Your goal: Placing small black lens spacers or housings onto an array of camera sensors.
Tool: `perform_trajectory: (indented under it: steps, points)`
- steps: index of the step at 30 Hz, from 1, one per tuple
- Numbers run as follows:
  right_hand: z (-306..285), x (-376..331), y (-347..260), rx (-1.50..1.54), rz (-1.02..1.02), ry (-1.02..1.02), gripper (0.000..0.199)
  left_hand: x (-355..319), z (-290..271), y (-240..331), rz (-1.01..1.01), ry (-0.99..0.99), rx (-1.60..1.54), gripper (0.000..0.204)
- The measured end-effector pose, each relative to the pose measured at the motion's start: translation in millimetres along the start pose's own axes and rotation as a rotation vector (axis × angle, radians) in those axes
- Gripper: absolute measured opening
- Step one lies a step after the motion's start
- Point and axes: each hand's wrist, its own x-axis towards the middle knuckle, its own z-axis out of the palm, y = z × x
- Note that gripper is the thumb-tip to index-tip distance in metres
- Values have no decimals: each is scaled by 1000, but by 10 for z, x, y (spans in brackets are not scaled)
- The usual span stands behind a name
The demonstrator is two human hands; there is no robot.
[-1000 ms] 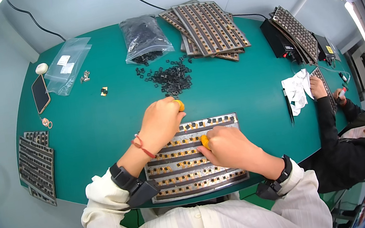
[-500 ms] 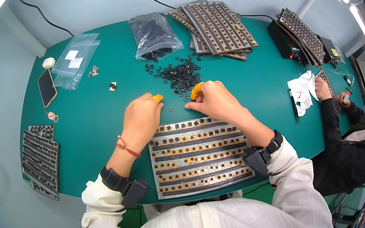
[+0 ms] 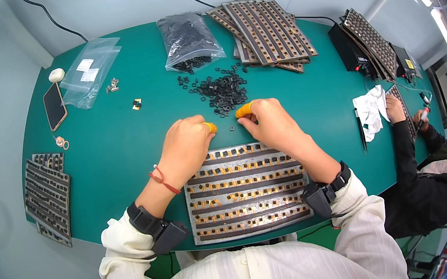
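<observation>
My left hand [image 3: 184, 140] is just above the far edge of a metal tray [image 3: 194, 224], fingers pressed together, a yellow finger cover on one. Whatever is between its fingertips is hidden. My right hand [image 3: 274, 125] is across from it, its yellow-covered forefinger stretched toward the left and the thumb a little apart, with nothing seen between them. A small dark square part [image 3: 232, 129] lies on the green mat between the hands. Beyond is a loose heap of small black parts [image 3: 222, 92]. Rows of small black and gold pieces [image 3: 243, 196] fill the tray.
A clear bag of black parts [image 3: 190, 37] stands behind the heap, beside stacked trays [image 3: 271, 31]. Leftward are an empty plastic bag [image 3: 89, 73], a phone [image 3: 55, 107] and more trays [image 3: 50, 197]. At right, another person's hand [image 3: 395, 108] is near a white cloth [image 3: 371, 111].
My left hand has moved right and slightly nearer, closer to my right hand. My right hand has shifted slightly right. The small part between them now appears farther right.
</observation>
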Motion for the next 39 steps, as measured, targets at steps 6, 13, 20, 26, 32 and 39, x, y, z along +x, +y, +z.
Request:
perform_trajectory:
  steps: [6,13,20,26,32,39]
  points:
    - [-6,-7,-79,114,103,-77,18,11,30,2,-25,47,-21,13]
    - [133,-4,-67,17,-35,8,18,-159,-95,159,-92,-10,-169,12]
    - [178,-131,68,-84,-210,79,14,-395,-29,407,68,-104,-144,12]
    - [-203,-620,-106,-17,-113,-86,14,-479,58,429,91,3,-86,14]
    - [-135,-883,-49,-4,-173,-87,14,-607,17,637,110,-84,63,26]
    - [53,-824,-47,-43,-203,-60,14,-561,-40,671,182,-256,165,33]
